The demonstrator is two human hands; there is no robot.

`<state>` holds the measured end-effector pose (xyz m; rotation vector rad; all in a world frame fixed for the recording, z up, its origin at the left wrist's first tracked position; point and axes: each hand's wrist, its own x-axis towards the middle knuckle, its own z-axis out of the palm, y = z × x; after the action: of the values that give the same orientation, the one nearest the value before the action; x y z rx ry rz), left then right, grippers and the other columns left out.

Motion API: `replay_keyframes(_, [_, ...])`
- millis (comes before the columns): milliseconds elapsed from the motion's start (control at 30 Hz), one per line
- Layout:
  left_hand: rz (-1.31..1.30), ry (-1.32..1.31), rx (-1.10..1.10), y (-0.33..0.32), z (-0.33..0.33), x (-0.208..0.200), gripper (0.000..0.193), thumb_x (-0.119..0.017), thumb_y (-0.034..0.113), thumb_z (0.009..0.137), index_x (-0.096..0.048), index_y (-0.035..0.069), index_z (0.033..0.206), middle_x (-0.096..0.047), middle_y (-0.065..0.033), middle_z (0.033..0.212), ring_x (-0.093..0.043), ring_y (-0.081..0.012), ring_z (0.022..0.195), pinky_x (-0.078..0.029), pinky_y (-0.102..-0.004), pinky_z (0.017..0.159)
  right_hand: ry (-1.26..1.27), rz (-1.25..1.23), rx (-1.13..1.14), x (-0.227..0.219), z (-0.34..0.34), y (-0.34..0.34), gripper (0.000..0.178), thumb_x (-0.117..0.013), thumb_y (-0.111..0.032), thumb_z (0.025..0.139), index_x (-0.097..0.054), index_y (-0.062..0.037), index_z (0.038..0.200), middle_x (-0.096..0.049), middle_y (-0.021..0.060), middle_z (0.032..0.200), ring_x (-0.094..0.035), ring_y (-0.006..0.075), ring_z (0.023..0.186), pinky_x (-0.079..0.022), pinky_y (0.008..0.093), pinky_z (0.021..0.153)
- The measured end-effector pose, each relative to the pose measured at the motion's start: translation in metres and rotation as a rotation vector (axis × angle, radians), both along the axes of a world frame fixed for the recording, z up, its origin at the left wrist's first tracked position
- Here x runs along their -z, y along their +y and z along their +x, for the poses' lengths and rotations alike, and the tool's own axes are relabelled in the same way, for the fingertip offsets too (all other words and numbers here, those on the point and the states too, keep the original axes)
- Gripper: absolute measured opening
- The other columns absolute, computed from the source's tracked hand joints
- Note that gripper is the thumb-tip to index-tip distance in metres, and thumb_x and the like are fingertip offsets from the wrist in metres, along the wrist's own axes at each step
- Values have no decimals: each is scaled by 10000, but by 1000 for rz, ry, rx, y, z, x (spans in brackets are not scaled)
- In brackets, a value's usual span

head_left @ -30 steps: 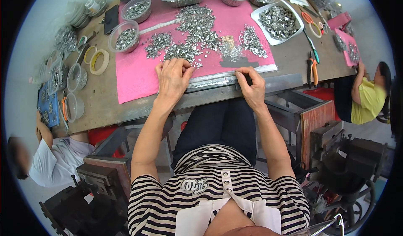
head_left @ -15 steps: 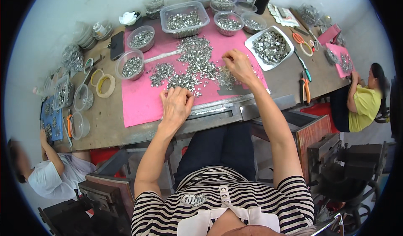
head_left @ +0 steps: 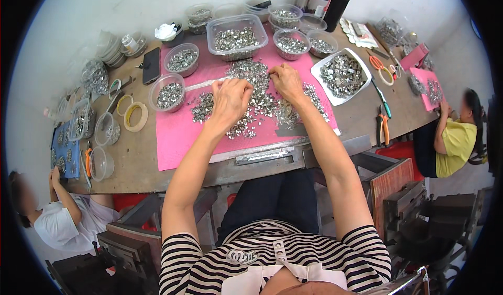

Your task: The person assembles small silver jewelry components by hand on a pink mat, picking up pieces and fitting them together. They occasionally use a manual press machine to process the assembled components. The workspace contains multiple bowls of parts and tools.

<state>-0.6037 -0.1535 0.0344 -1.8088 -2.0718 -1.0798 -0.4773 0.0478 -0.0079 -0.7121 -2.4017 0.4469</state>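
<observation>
Loose small silvery metal pieces (head_left: 263, 105) lie in a spread heap on a pink mat (head_left: 173, 137). Over the left side of the heap is my left hand (head_left: 230, 105), its fingers curled down and drawn together. My right hand (head_left: 288, 87) reaches over the far right part, thumb and fingertips pinched. Anything between the fingertips of either hand is too small or hidden to make out. Beside my right forearm lies a patch of thin grey pieces (head_left: 286, 115). A metal ruler-like bar (head_left: 264, 156) runs along the bench edge in front of me.
Behind the heap stands a large clear tub (head_left: 209, 38) of metal pieces, with round tubs around it. A white square dish (head_left: 318, 77) is at right, near pliers (head_left: 382, 124) and scissors (head_left: 377, 62). Tape rolls (head_left: 136, 118) lie left. Two people sit at the bench's sides.
My left hand has moved away from me, from the heap's near edge to farther over it. My right hand has shifted left, closer to the left one. The whole view has tilted slightly.
</observation>
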Motion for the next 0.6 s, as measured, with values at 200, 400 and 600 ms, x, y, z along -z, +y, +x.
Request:
replay_keyframes(200, [-33,118,-88,69,-24,22,184,-759,219,884,-754,126,1043,-650,-64,939,-627,-289,946,-359,-478,908,-42,11,-2,-6,-7,-3,122,-712,-155,874,-772,-69,937,-695,178,975,-684,388,925,-531,496,841])
replay_keyframes(400, [-213,8,-101,88,-27,24,137,-764,279,875,-755,146,908,-664,-98,926,-642,-310,982,-364,-502,872,73,-59,-61,-4,0,9,119,-698,-120,852,-716,-17,910,-711,212,888,-692,415,851,-543,507,785])
replay_keyframes(600, [-156,45,-107,84,-27,34,167,-729,272,909,-745,108,937,-698,-101,940,-655,-323,984,-390,-508,885,133,-221,-99,-27,25,-8,153,-690,-109,860,-678,23,936,-729,210,849,-724,350,793,-564,437,738])
